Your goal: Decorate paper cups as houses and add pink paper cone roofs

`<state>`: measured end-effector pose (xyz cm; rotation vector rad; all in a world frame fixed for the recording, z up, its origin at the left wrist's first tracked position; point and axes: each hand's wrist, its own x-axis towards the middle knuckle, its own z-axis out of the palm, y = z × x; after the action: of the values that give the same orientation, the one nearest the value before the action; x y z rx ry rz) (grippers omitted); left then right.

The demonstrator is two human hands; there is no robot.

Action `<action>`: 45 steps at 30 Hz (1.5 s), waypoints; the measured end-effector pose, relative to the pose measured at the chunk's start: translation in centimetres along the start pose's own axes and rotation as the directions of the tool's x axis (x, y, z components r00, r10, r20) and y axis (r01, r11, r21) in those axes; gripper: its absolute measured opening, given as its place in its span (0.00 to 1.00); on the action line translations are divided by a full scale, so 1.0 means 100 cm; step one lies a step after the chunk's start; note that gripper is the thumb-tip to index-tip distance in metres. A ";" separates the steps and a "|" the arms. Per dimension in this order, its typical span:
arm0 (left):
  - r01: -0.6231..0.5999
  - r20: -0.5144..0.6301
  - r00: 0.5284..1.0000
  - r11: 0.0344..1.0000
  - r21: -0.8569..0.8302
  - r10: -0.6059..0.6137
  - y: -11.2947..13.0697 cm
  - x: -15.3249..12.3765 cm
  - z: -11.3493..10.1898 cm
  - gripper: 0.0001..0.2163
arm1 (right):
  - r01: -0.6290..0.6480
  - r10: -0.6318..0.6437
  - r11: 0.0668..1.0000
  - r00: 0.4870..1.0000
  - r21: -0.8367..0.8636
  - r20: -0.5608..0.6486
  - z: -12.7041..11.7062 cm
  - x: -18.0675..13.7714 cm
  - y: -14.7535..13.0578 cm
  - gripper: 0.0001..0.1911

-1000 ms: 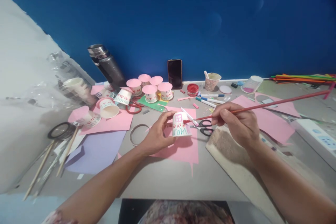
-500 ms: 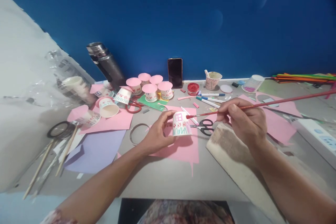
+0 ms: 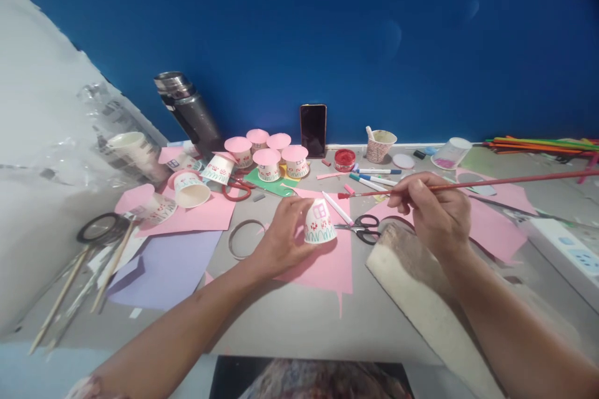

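My left hand (image 3: 279, 238) grips an upturned white paper cup (image 3: 319, 222) painted with a pink window, red flowers and green grass; the cup is tilted on a pink paper sheet (image 3: 330, 262). My right hand (image 3: 433, 212) pinches a long red paintbrush (image 3: 486, 182), whose red-tipped bristles hover a little right of and above the cup, not touching it. A pot of red paint (image 3: 344, 159) stands further back.
Several decorated cups with pink tops (image 3: 269, 161) cluster at the back, by a steel flask (image 3: 189, 112) and a phone (image 3: 313, 129). Scissors (image 3: 364, 228), markers (image 3: 374, 179), tape rolls (image 3: 100, 228), a sponge block (image 3: 421, 287) and coloured sticks (image 3: 543, 142) lie around.
The brush tip has drawn away from the cup, up and to the right. My left hand has tilted the cup and shifted it slightly.
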<state>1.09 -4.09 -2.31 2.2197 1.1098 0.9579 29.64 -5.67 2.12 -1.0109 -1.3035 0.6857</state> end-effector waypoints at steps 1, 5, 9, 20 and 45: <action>-0.056 -0.014 0.998 0.996 0.067 0.057 -0.001 -0.001 0.001 0.31 | -0.001 0.001 1.000 1.000 0.011 -0.011 -0.001 0.002 0.002 0.17; -0.209 -0.080 0.968 0.939 0.272 0.238 -0.005 -0.003 0.004 0.30 | -0.010 0.012 0.999 0.998 0.038 -0.059 -0.002 0.009 0.011 0.16; -0.224 -0.145 0.946 0.909 0.353 0.289 -0.004 -0.004 0.001 0.34 | -0.006 0.013 0.999 0.986 0.040 -0.166 -0.003 0.018 0.023 0.17; 0.183 -0.279 0.935 0.972 -0.148 -0.218 -0.002 0.003 -0.005 0.34 | -0.137 0.089 0.949 0.980 -0.285 -0.178 -0.013 0.075 0.028 0.21; 0.224 -0.099 0.922 0.726 -0.651 -0.374 -0.016 0.018 -0.021 0.36 | -0.029 0.156 0.543 0.985 -0.840 0.067 0.044 0.181 0.031 0.21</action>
<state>-0.50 -1.50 -1.35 1.3605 1.0041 1.2326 28.91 12.50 7.33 -1.8556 -1.7613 0.1452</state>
